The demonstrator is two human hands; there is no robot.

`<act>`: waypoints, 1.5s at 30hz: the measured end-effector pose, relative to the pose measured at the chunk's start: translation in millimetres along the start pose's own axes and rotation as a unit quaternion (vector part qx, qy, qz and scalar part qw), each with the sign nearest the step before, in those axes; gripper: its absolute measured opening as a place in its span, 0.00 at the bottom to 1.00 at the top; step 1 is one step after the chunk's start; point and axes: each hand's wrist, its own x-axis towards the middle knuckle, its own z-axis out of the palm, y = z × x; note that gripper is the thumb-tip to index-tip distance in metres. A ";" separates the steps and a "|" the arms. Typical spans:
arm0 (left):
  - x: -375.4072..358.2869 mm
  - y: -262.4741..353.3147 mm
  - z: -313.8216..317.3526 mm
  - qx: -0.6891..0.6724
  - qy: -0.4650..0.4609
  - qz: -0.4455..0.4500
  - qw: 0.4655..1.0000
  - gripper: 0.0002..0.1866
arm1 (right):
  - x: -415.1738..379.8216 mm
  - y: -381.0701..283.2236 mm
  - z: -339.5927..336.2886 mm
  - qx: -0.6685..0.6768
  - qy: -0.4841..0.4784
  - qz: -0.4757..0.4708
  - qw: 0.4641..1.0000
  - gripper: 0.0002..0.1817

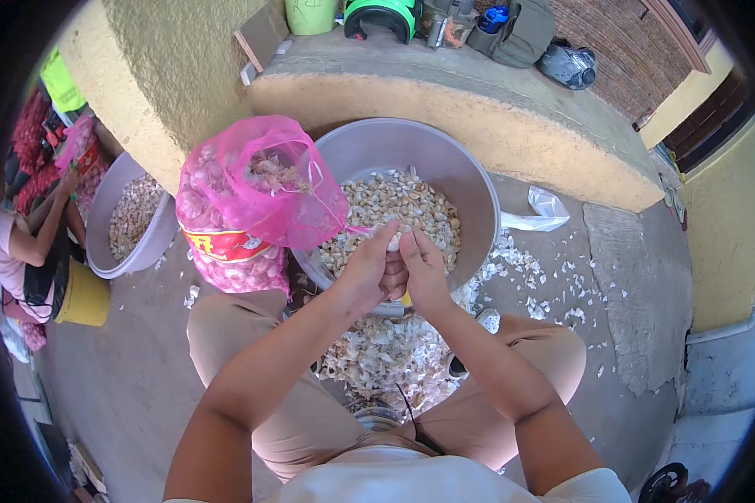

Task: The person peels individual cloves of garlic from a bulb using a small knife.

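Over the near side of a large greyish basin (478,180), my left hand (369,272) and my right hand (424,275) meet with fingers closed. Between their fingertips sits a pale garlic bulb (393,242), mostly covered by the thumbs. Loose garlic cloves (403,201) cover the basin's bottom. Left of the basin stands a pink mesh sack (205,189) of garlic bulbs, its open mouth flopped over the basin's rim. Papery garlic skins (386,356) lie heaped between my legs, below my hands.
At the left, another person (29,243) sits beside a second basin (109,201) of cloves and a yellow bucket (84,295). A white plastic bag (541,211) lies right of my basin. Behind runs a concrete ledge (478,92) bearing a green helmet (383,15) and a backpack (516,33).
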 end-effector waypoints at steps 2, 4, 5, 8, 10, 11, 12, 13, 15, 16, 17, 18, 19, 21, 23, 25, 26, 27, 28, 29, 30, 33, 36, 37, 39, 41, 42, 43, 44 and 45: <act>3.0 1.7 -1.1 0.008 -0.017 -0.002 1.000 0.22 | 3.5 0.5 -5.4 -0.010 -0.020 -0.006 1.000 0.22; 5.7 3.6 -4.5 0.009 -0.061 -0.004 0.998 0.22 | 5.8 -1.5 -3.7 0.016 -0.006 -0.006 1.000 0.21; 5.6 3.6 -4.2 0.010 -0.061 -0.004 0.998 0.23 | 6.2 -3.2 -3.3 0.029 0.001 -0.007 1.000 0.21; 5.4 1.6 -4.1 0.020 -0.089 0.001 0.996 0.23 | 3.4 -8.4 -5.1 0.091 0.001 0.040 0.995 0.19; 7.1 -1.9 -6.6 0.032 -0.142 0.015 0.989 0.22 | 8.4 -6.0 -14.5 0.099 0.009 0.042 0.994 0.19; 8.2 -3.0 -8.1 0.032 -0.151 0.018 0.988 0.22 | 11.1 -5.4 -17.9 0.103 0.013 0.042 0.994 0.18; 9.8 -3.4 -9.6 0.033 -0.161 0.021 0.986 0.21 | 10.1 -11.1 -14.4 0.092 0.024 0.042 0.995 0.17; 11.3 -3.9 -11.7 0.032 -0.170 0.023 0.985 0.20 | 7.1 -20.5 -6.9 0.081 0.035 0.041 0.995 0.16; 17.6 1.9 -20.9 0.081 -0.186 0.017 0.979 0.18 | 9.3 -23.7 -7.3 0.023 0.049 0.033 0.998 0.15; 20.2 3.7 -24.9 0.105 -0.193 0.015 0.976 0.17 | 15.2 -19.3 -15.5 -0.025 0.052 0.025 0.998 0.14; 21.7 3.1 -27.4 0.139 -0.168 0.015 0.976 0.17 | 19.4 -18.2 -21.3 -0.072 0.054 0.016 0.996 0.13; 22.9 2.4 -29.3 0.173 -0.143 0.016 0.974 0.16 | 20.2 -22.6 -22.8 -0.067 0.046 0.033 0.996 0.11; 23.2 2.0 -29.7 0.207 -0.118 0.016 0.971 0.16 | 20.1 -28.5 -23.1 -0.063 0.038 0.050 0.996 0.10; 20.4 1.4 -27.0 0.234 -0.086 0.018 0.968 0.16 | 20.4 -32.9 -25.2 -0.045 0.032 0.094 0.994 0.09; 19.7 -1.2 -25.7 0.279 -0.057 0.046 0.957 0.18 | 19.8 -33.1 -28.1 -0.019 0.034 0.150 0.988 0.09; 21.5 -4.5 -28.0 0.340 -0.028 0.100 0.935 0.22 | 19.4 -31.4 -31.8 0.034 0.029 0.168 0.985 0.09; 23.7 -4.3 -30.7 0.346 -0.031 0.091 0.933 0.22 | 20.1 -30.2 -33.2 0.060 0.026 0.176 0.982 0.10; 26.8 -3.1 -34.6 0.352 -0.035 0.082 0.932 0.23 | 21.1 -26.6 -34.3 0.049 0.031 0.165 0.985 0.10; 29.6 -2.7 -37.6 0.357 -0.039 0.073 0.930 0.24 | 21.8 -21.8 -35.4 0.039 0.036 0.154 0.987 0.10; 32.0 -3.2 -39.4 0.342 -0.036 0.067 0.937 0.24 | 22.2 -19.4 -35.5 0.028 0.040 0.142 0.989 0.10; 33.9 -3.6 -40.5 0.326 -0.034 0.060 0.943 0.24 | 22.0 -19.3 -34.3 0.016 0.043 0.137 0.990 0.09; 33.9 -7.9 -35.6 0.301 0.009 0.119 0.946 0.23 | 23.0 -17.9 -33.9 -0.022 0.044 0.125 0.991 0.08; 33.4 -6.7 -36.5 0.418 0.035 0.220 0.881 0.20 | 23.7 -15.1 -37.2 -0.105 0.038 0.121 0.986 0.09; 33.5 -4.8 -38.5 0.475 0.037 0.253 0.842 0.19 | 21.9 -18.8 -34.9 -0.159 0.039 0.118 0.979 0.10; 39.5 -4.9 -44.4 0.574 0.054 0.406 0.709 0.17 | 21.3 -21.8 -34.0 -0.236 0.023 0.113 0.965 0.11; 41.7 -4.7 -48.4 0.619 0.051 0.433 0.654 0.16 | 21.9 -23.0 -34.7 -0.281 -0.011 0.109 0.953 0.12; 36.5 -0.7 -45.6 0.622 0.041 0.390 0.677 0.16 | 20.9 -23.3 -34.1 -0.276 -0.007 0.098 0.956 0.12; 33.2 2.1 -43.6 0.625 0.030 0.346 0.699 0.16 | 19.2 -23.6 -32.8 -0.270 -0.003 0.087 0.959 0.12; 32.8 3.4 -43.1 0.572 0.021 0.301 0.763 0.16 | 17.6 -24.0 -31.3 -0.265 0.002 0.077 0.961 0.12; 32.9 4.6 -42.7 0.514 0.011 0.253 0.819 0.17 | 15.9 -24.8 -28.9 -0.274 0.014 0.045 0.961 0.13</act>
